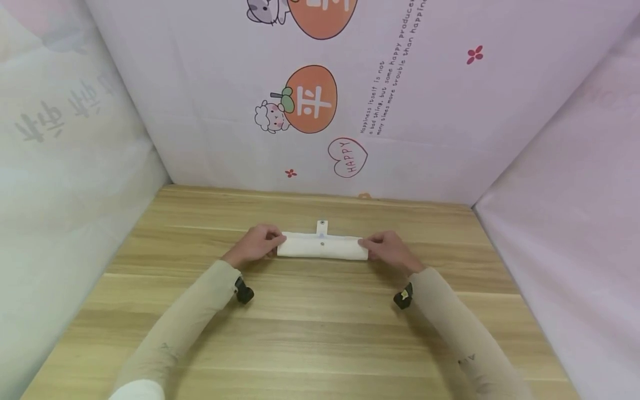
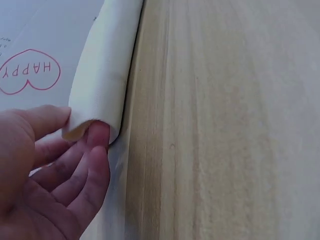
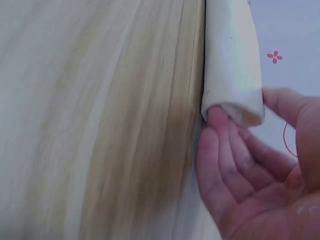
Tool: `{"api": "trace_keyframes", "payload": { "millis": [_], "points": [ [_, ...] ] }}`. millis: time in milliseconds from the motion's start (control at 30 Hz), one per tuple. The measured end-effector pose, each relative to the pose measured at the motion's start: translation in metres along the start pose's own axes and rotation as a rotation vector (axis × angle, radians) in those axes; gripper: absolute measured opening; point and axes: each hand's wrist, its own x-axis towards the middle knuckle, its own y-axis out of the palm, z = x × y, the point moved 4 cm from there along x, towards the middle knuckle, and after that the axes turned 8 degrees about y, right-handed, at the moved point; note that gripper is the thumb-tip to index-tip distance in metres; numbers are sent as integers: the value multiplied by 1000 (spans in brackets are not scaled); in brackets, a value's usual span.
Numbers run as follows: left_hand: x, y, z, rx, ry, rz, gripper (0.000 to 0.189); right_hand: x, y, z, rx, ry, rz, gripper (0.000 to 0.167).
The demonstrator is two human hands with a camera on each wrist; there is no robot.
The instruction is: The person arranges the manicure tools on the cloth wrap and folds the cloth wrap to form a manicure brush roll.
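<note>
A white folded cloth case [image 1: 322, 247] lies lengthwise across the wooden table. From the middle of its far edge a short strap [image 1: 322, 228] with a metal snap sticks out, and a second snap [image 1: 322, 244] sits on its face. My left hand [image 1: 257, 243] pinches the left end, thumb on the outer side. In the left wrist view, a fingertip [image 2: 98, 134] reaches into the open fold. At the other end my right hand [image 1: 391, 249] holds the case likewise, with a finger [image 3: 217, 118] tucked inside the fold in the right wrist view.
The wooden table [image 1: 320, 328] is bounded by a printed white cloth wall [image 1: 425, 161] at the back and pale cloth walls on the left [image 1: 65, 183] and right [image 1: 565, 211]. Black wrist cameras sit under the left [image 1: 244, 291] and right [image 1: 403, 297] sleeves.
</note>
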Motion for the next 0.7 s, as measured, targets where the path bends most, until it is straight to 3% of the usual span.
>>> {"api": "trace_keyframes", "payload": {
  "millis": [233,467,567,700],
  "points": [
    [11,9,-15,332,135,-96,16,4,3,2,-1,63,-55,48],
    [15,28,-38,571,304,-112,15,6,4,6,-72,77,-105,46],
    [16,36,-46,570,331,-91,18,5,4,10,-97,75,-119,41],
    [22,47,-50,472,315,-42,26,6,5,15,-151,73,-129,39]
  ]
}}
